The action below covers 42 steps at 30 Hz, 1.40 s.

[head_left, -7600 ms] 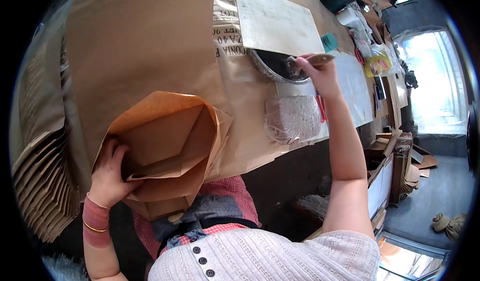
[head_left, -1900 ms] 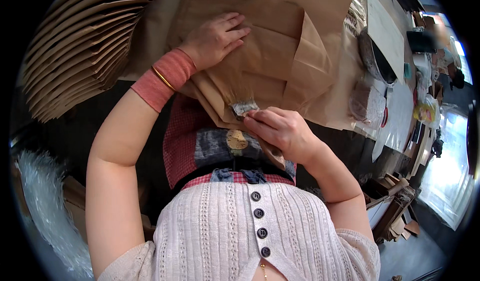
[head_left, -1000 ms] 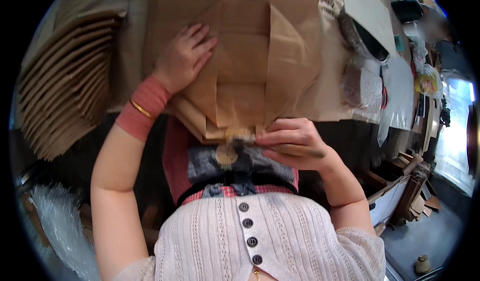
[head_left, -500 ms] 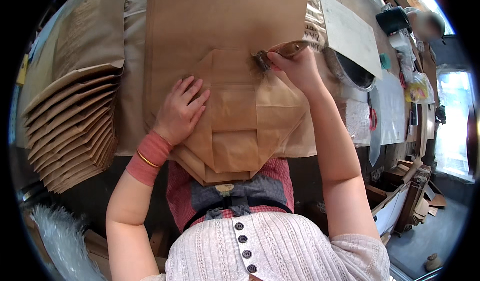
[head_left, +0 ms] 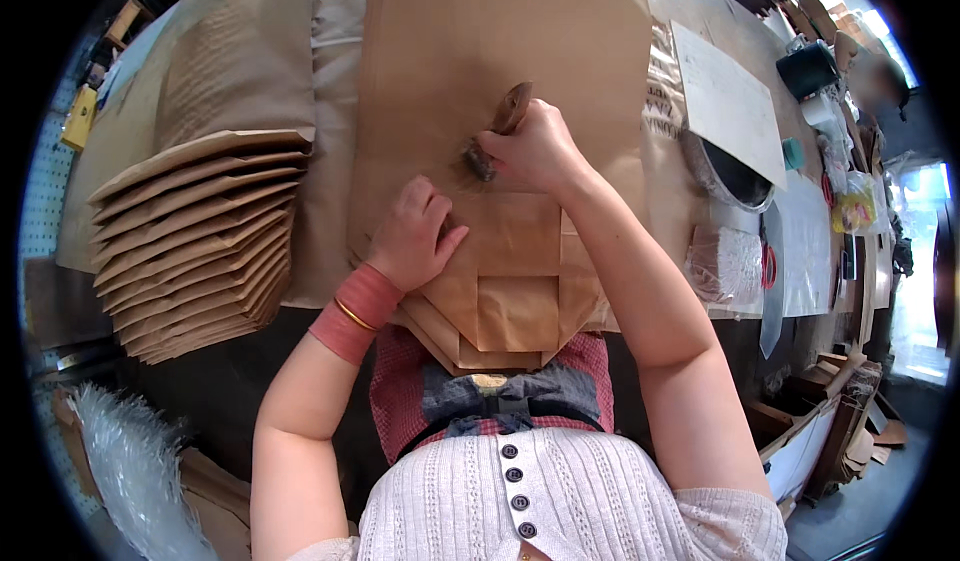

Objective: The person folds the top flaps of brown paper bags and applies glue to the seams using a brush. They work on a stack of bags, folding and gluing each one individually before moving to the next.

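Observation:
My right hand (head_left: 538, 149) is closed around a brush (head_left: 513, 108) with a brown wooden handle. Its dark bristles point down and left, against the brown paper at the far end of a folded paper bag (head_left: 518, 313). The bag's near end shows creased flaps and slanted corners at the table edge. On the bag's left side rests my left hand (head_left: 412, 236), open, with fingers bent and the thumb apart. Under the far part of the bag lies wide flat brown paper (head_left: 500, 21). My right hand and forearm hide some of the bag's right side.
At left, several folded brown bags (head_left: 200, 251) lie in a fanned stack. To the right, a pale board (head_left: 725, 101) partly covers a dark basin (head_left: 735, 176). Nearby are a plastic-wrapped block (head_left: 725, 261) and red-handled scissors (head_left: 769, 264). Clear plastic strands (head_left: 135, 461) hang lower left.
My right hand has carried the brush leftward across the bag's far end, and its handle now points more upward. My left hand's fingers have gone from spread flat to bent. The whole view has shifted.

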Each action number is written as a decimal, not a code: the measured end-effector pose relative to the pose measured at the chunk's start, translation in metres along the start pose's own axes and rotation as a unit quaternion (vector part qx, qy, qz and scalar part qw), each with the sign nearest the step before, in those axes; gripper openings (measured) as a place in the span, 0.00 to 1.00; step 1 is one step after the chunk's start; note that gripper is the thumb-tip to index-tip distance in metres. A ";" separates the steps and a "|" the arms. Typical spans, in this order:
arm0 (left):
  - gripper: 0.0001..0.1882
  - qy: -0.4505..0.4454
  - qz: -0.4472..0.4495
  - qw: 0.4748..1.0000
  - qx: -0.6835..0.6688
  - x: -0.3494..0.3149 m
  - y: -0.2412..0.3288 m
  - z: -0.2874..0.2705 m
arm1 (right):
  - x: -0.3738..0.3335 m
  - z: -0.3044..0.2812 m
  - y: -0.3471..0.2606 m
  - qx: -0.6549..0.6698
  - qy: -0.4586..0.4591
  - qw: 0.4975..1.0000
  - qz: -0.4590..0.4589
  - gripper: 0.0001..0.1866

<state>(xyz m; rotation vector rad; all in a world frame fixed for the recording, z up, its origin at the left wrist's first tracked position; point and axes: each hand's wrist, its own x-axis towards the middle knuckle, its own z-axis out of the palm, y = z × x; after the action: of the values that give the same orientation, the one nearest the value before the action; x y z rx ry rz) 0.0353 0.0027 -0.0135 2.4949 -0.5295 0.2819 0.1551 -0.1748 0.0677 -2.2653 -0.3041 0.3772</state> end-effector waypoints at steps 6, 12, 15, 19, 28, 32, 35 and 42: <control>0.16 0.071 0.049 0.996 0.008 0.003 -0.004 0.015 | -0.083 -0.075 0.029 0.030 0.175 0.954 -0.240 0.11; 0.16 0.037 0.022 0.999 0.032 0.001 0.003 0.006 | -0.172 -0.176 0.139 -0.298 0.311 0.883 -0.189 0.22; 0.15 0.047 0.041 0.997 0.038 0.006 0.007 0.008 | -0.206 -0.200 0.187 -0.395 0.238 0.863 -0.205 0.22; 0.14 -0.016 -0.006 0.998 0.058 0.007 0.004 -0.006 | -0.204 -0.177 0.170 -0.464 0.197 0.839 -0.204 0.17; 0.23 -0.264 -0.202 0.943 0.025 0.097 -0.016 -0.047 | -0.052 -0.076 0.127 -0.033 -0.090 0.995 0.024 0.11; 0.09 -0.214 -0.079 0.966 0.125 0.072 -0.014 -0.043 | -0.053 -0.086 0.115 -0.062 -0.133 0.989 0.033 0.07; 0.05 -0.034 0.087 0.977 0.192 0.039 -0.005 -0.025 | -0.076 -0.067 0.146 -0.249 0.023 0.918 -0.307 0.11; 0.21 -0.095 0.087 0.961 0.244 -0.005 0.030 -0.035 | -0.124 -0.060 0.132 -0.340 -0.035 0.898 -0.277 0.26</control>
<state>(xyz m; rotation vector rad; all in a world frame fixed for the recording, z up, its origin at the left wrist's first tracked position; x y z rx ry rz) 0.0155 0.0017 0.0281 2.9772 -0.8484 0.2656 0.0749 -0.3429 0.0269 -2.6791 -1.2483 0.0394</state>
